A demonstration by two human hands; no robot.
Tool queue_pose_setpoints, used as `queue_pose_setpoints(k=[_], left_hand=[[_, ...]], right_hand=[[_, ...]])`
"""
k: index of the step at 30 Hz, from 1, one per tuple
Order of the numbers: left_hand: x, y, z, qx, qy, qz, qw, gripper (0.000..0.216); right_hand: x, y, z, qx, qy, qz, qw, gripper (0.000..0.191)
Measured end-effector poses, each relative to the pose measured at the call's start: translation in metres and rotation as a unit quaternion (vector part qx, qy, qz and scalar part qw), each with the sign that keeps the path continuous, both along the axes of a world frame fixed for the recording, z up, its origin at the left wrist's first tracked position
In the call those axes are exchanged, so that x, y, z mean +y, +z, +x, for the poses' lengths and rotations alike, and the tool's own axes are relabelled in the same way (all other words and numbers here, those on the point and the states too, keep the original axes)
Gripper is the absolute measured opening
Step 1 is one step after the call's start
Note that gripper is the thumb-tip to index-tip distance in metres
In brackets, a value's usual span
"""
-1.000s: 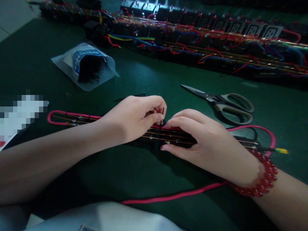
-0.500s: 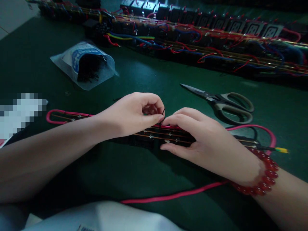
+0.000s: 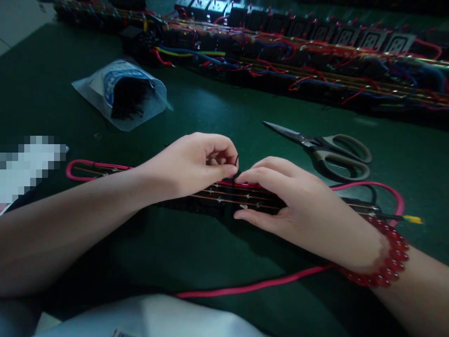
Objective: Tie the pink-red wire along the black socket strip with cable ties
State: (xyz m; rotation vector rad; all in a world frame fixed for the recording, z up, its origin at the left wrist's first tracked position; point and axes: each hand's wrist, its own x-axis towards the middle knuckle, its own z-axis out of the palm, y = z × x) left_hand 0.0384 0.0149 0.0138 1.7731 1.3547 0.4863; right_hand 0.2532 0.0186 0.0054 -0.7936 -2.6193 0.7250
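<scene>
A long black socket strip (image 3: 224,200) with copper bars and a pink wire (image 3: 91,164) lies across the green mat in front of me. My left hand (image 3: 191,164) is closed in a pinch on a thin black cable tie (image 3: 237,161) just above the strip's middle. My right hand (image 3: 298,206) lies on the strip, its fingertips pressed together at the tie's base and its thumb against the near edge. A red bead bracelet (image 3: 389,255) circles my right wrist.
Grey-handled scissors (image 3: 329,150) lie to the right behind my hands. A plastic bag of black cable ties (image 3: 122,96) sits back left. Rows of wired socket strips (image 3: 315,61) fill the far edge. A pink cable (image 3: 252,285) runs along the near side.
My left hand has drawn slightly up and left with the cable tie, curling tighter. The right hand has stayed on the strip.
</scene>
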Motion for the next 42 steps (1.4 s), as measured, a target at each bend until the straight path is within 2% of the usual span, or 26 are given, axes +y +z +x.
queue_pose_setpoints(k=[7,13,22,30,42], left_hand=[[-0.0011,0.001,0.0022,0.005,-0.009,0.005,1.0,0.007],[0.0003,0.0017,0.0027,0.057,-0.025,0.037,0.997,0.008],[0.0003,0.002,0.0023,0.081,-0.022,0.044,0.995,0.011],[-0.0011,0.0015,0.0028,0.008,0.012,-0.001,1.0,0.008],[-0.0014,0.0013,0.0029,-0.029,0.005,-0.017,0.999,0.006]], right_hand=[[0.0011,0.0005,-0.0005,-0.002,-0.003,-0.007,1.0,0.031],[0.0008,0.0016,0.0006,-0.001,-0.001,-0.007,1.0,0.032],[0.0024,0.0021,0.0001,-0.003,0.005,-0.009,1.0,0.032],[0.0016,0.0038,-0.0002,-0.011,-0.007,-0.019,1.0,0.032],[0.0013,0.0024,-0.0006,-0.009,-0.007,-0.016,1.0,0.033]])
